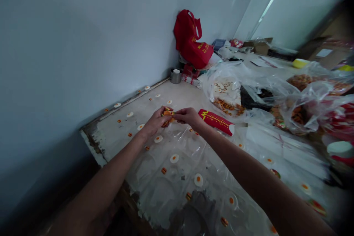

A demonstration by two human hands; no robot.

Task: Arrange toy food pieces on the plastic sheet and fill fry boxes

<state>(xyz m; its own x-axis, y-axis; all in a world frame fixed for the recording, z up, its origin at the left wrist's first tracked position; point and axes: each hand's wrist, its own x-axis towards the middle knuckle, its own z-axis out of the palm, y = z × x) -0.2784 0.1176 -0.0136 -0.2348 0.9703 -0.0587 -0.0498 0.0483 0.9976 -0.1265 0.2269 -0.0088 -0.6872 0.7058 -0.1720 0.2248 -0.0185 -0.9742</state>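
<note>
Over a plastic-covered table (pixel 166 191) by the wall, left hand (pixel 156 121) and right hand (pixel 188 116) pinch orange pieces (pixel 167 113)

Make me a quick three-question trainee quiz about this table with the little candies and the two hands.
1. True or false: both hands pinch one small orange piece together.
2. What lies just right of the right hand? A) red printed packet B) scissors C) cup
3. What colour is the bag against the wall?

Key: 1 true, the left hand meets it there. 2 A. 3 red.
</note>
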